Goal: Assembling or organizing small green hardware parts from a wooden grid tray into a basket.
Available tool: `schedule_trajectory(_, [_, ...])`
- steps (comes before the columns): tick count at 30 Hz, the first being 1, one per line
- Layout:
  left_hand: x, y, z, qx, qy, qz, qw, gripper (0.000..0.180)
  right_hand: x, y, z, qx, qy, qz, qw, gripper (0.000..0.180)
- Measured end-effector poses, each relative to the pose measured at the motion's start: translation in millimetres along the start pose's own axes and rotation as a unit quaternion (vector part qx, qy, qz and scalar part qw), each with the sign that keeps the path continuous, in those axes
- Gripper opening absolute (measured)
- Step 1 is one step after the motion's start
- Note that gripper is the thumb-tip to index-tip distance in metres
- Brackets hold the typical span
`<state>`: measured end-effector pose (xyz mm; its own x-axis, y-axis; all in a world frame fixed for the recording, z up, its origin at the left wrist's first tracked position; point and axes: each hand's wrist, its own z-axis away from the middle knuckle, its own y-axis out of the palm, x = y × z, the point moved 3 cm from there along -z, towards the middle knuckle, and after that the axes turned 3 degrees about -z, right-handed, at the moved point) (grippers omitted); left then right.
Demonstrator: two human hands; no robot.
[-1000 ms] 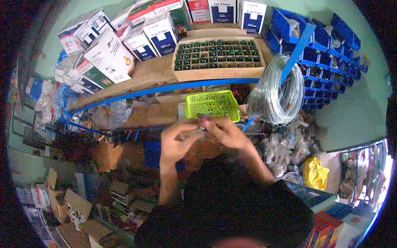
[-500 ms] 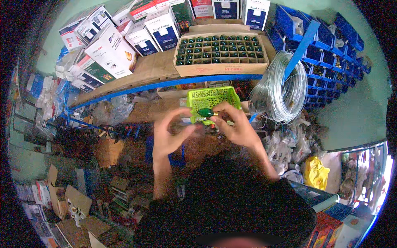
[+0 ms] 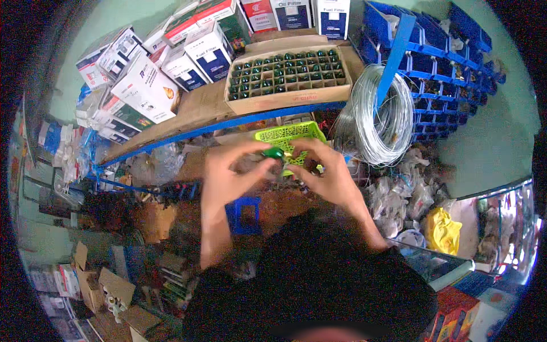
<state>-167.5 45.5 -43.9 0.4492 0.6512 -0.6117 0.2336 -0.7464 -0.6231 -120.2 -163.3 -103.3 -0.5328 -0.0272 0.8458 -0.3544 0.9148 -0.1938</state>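
My left hand and my right hand meet in front of me and together pinch a small dark green rounded part between their fingertips. Just behind the hands sits a lime green plastic basket on a lower shelf. Above it, on a wooden shelf with a blue edge, stands a cardboard tray with a grid of several matching dark green parts.
White and coloured product boxes are stacked at the left and back of the shelf. A coil of silver wire hangs at the right, beside blue storage bins. Bagged parts, cartons and clutter lie below.
Both hands have stayed together at the green basket while the view tilted slightly, so the shelf sits higher. The small green part now shows between the fingertips.
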Motion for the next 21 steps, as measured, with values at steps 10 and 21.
schedule_trajectory(10, [7,-58,-157,0.08,-0.029,-0.229,0.97,0.024,-15,32,33,0.127,0.048,-0.072,0.988,0.036])
schedule_trajectory(21, [31,-62,-197,0.172,0.021,-0.344,0.923,0.027,-25,25,41,0.124,0.033,-0.075,0.989,0.035])
